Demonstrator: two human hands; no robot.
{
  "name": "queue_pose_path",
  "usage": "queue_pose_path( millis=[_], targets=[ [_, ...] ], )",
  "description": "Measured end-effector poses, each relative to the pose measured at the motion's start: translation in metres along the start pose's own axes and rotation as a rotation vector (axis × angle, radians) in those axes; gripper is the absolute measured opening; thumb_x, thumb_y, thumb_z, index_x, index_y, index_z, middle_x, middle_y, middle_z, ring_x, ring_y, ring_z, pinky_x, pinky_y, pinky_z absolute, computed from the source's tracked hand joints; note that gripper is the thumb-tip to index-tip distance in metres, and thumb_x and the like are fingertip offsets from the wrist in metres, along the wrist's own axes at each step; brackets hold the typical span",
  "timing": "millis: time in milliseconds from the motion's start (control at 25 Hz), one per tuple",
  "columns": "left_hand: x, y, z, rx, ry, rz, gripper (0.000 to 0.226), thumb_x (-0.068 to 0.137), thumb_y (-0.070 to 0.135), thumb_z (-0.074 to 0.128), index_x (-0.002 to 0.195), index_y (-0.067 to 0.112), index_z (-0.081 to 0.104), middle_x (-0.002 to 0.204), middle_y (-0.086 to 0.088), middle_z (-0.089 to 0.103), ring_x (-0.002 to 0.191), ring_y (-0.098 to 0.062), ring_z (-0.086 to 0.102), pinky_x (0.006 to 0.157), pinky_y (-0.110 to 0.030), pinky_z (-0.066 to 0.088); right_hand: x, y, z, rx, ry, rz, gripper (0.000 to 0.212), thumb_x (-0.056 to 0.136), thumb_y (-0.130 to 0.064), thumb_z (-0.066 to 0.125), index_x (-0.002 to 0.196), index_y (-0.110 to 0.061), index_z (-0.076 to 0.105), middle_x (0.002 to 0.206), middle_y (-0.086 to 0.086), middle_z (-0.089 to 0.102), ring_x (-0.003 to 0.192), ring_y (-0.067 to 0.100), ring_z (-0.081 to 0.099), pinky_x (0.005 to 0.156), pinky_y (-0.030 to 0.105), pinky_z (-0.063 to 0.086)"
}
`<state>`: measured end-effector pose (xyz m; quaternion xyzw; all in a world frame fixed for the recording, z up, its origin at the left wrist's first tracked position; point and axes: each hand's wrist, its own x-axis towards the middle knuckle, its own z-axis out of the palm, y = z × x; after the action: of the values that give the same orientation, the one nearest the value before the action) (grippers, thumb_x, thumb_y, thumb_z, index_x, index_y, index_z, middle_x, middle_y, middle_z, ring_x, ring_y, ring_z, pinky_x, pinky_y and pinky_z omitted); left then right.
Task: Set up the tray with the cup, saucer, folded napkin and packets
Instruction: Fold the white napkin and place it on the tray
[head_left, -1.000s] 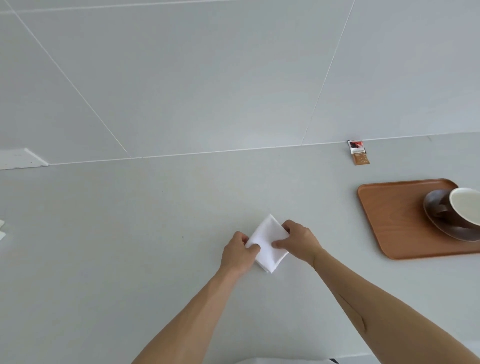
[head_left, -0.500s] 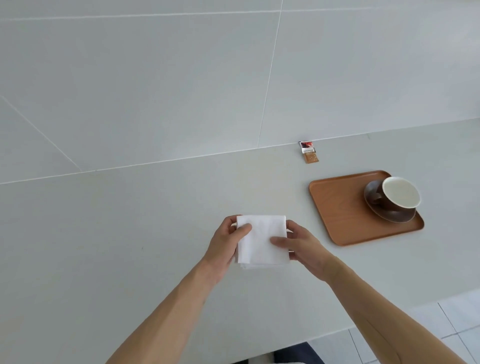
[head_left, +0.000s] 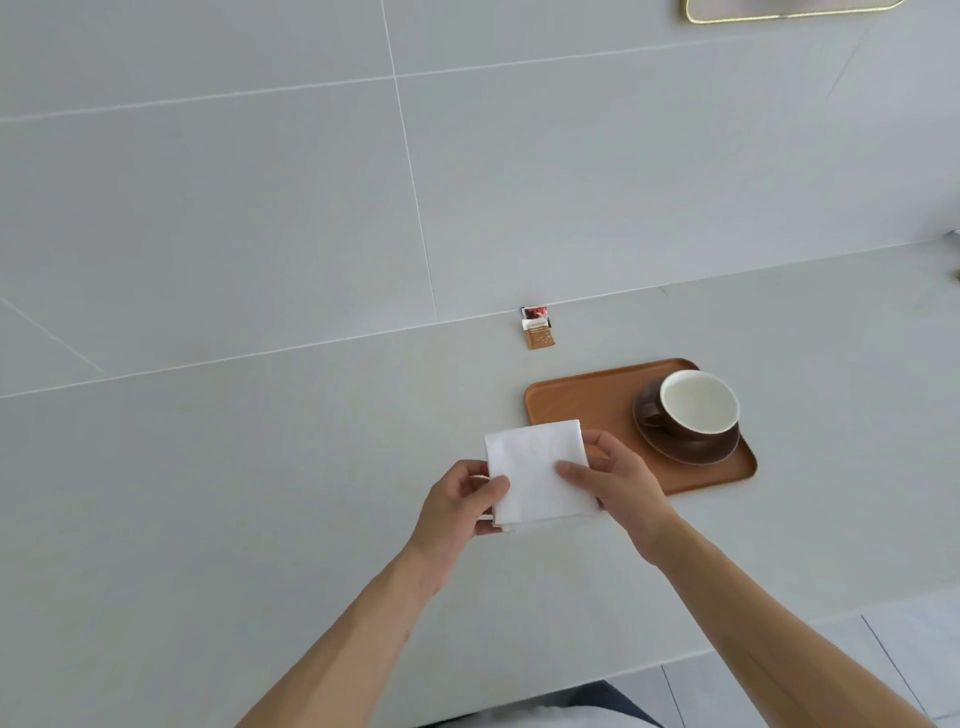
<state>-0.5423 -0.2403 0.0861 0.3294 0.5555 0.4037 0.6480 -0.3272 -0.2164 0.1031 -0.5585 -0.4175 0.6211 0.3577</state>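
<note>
A folded white napkin is held above the grey counter between both hands. My left hand pinches its left edge and my right hand grips its right side, thumb on top. Just to the right lies a brown wooden tray. On the tray's right half a brown cup with a white inside stands on a brown saucer. Small packets, red, white and tan, lie in a stack against the wall behind the tray.
The grey counter runs to a tiled wall at the back. Its front edge passes at the lower right, with floor tiles below. A gold-rimmed frame hangs at the top right.
The napkin was lifted off the counter and turned square, and both hands have carried it right, close to the tray. The view has swung right too.
</note>
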Motion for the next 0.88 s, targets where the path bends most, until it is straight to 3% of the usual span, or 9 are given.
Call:
queue_pose_path(
  millis=[160, 280, 400, 520, 720, 880],
  targets=[
    [0.012, -0.012, 0.065, 0.009, 0.155, -0.018, 0.02, 0.089, 0.017, 0.069, 0.106, 0.008, 0.064, 0.097, -0.01, 0.071, 0.086, -0.02, 0.071, 0.077, -0.041, 0.061, 0.008, -0.007, -0.062, -0.065, -0.07, 0.016, 0.036, 0.082, -0.016, 0.076, 0.113, -0.029, 0.064, 0.097, -0.002, 0.076, 0.085, 0.014, 0.073, 0.061, 0.022, 0.055],
    [0.017, -0.018, 0.074, 0.004, 0.21, -0.037, 0.019, 0.09, 0.016, 0.067, 0.106, 0.007, 0.063, 0.095, -0.008, 0.07, 0.082, -0.019, 0.07, 0.07, -0.034, 0.06, 0.013, -0.005, -0.074, -0.152, -0.12, 0.056, 0.051, 0.08, -0.01, 0.076, 0.122, -0.029, 0.057, 0.103, 0.002, 0.073, 0.09, 0.017, 0.071, 0.063, 0.024, 0.055],
    [0.016, -0.024, 0.092, 0.032, 0.269, -0.032, 0.017, 0.091, 0.017, 0.066, 0.105, 0.009, 0.062, 0.095, -0.007, 0.07, 0.083, -0.019, 0.069, 0.066, -0.031, 0.058, 0.017, -0.002, -0.091, -0.297, -0.169, 0.072, 0.059, 0.078, -0.009, 0.075, 0.127, -0.032, 0.052, 0.104, 0.003, 0.07, 0.097, 0.026, 0.067, 0.073, 0.035, 0.056],
    [0.018, -0.03, 0.1, 0.058, 0.325, -0.045, 0.016, 0.091, 0.018, 0.067, 0.105, 0.012, 0.062, 0.097, -0.008, 0.069, 0.084, -0.019, 0.068, 0.065, -0.03, 0.058, 0.019, 0.007, -0.098, -0.422, -0.2, 0.074, 0.067, 0.075, -0.014, 0.075, 0.133, -0.035, 0.048, 0.1, -0.003, 0.07, 0.093, 0.018, 0.066, 0.072, 0.031, 0.053],
    [0.028, -0.033, 0.106, 0.066, 0.332, -0.074, 0.015, 0.089, 0.018, 0.069, 0.103, 0.015, 0.063, 0.093, -0.006, 0.07, 0.081, -0.016, 0.069, 0.062, -0.028, 0.058, 0.031, 0.016, -0.107, -0.443, -0.183, 0.082, 0.073, 0.074, -0.014, 0.073, 0.137, -0.039, 0.046, 0.096, -0.004, 0.07, 0.087, 0.014, 0.066, 0.066, 0.028, 0.056],
    [0.044, -0.031, 0.106, 0.112, 0.288, -0.097, 0.017, 0.093, 0.016, 0.061, 0.109, 0.016, 0.064, 0.103, -0.007, 0.067, 0.096, -0.02, 0.067, 0.073, -0.032, 0.061, 0.045, 0.021, -0.107, -0.479, -0.123, 0.085, 0.076, 0.076, -0.012, 0.072, 0.141, -0.035, 0.042, 0.103, -0.006, 0.067, 0.088, 0.015, 0.066, 0.071, 0.029, 0.057]
  ],
)
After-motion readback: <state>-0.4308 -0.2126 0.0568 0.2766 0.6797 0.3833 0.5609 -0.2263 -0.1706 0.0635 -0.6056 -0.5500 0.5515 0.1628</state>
